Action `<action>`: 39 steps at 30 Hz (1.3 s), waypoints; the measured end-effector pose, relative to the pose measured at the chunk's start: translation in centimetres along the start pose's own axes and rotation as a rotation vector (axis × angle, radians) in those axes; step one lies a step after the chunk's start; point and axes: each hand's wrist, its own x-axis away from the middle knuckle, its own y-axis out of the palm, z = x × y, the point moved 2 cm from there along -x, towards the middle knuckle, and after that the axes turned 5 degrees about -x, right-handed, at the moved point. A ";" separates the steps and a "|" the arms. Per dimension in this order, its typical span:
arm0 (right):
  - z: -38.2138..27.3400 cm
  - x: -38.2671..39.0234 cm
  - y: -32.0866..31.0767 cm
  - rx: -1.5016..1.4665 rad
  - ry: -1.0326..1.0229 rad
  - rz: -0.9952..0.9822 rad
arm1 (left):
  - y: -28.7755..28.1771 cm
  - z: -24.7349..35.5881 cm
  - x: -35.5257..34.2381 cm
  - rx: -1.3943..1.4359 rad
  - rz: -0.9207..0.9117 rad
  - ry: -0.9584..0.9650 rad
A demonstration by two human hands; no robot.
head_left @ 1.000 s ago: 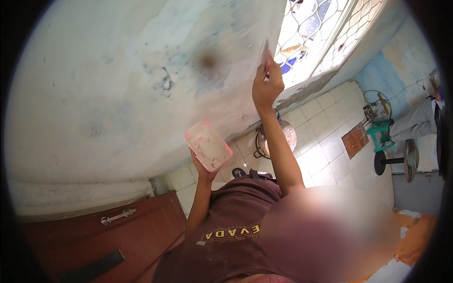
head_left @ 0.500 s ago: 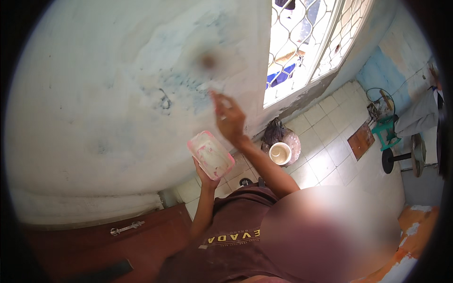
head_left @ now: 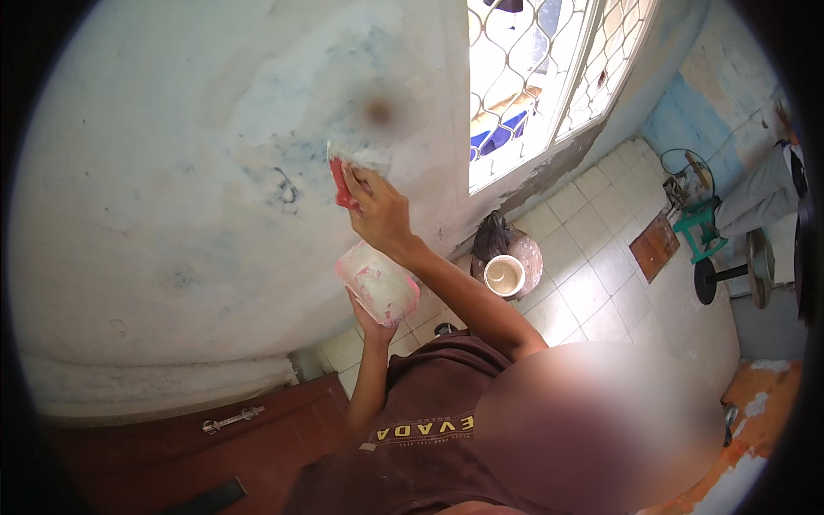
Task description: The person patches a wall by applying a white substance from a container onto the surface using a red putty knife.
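My right hand [head_left: 380,210] grips a red putty knife [head_left: 341,182], its edge at the patchy wall [head_left: 232,189] where white filler [head_left: 369,157] lies over bluish-grey stains. Below it, my left hand [head_left: 372,319] holds a pink-rimmed plastic tub [head_left: 378,283] from beneath and the side. White paste coats the inside of the tub, and its upper edge is partly behind my right wrist.
Right of the wall stretch is a window [head_left: 524,94] with a white grille. On the tiled floor [head_left: 592,249] stand a white bucket [head_left: 505,276], a black plastic bag [head_left: 492,236] and a green stool [head_left: 699,233]. A person's grey-trousered leg [head_left: 755,193] shows at far right.
My right hand has moved left, and the red putty knife now shows plainly at the wall. The tub stays in my left hand; the view has shifted slightly.
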 end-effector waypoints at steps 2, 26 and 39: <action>1.5 0.2 -1.9 0.028 0.064 0.067 | 0.8 0.2 0.4 0.002 0.092 0.050; 4.1 -12.0 -10.9 0.230 0.026 0.568 | 0.8 -0.4 1.3 -0.009 -0.043 0.157; 2.8 -7.8 -9.5 0.171 0.009 0.409 | 0.5 0.2 -0.2 0.034 0.088 0.046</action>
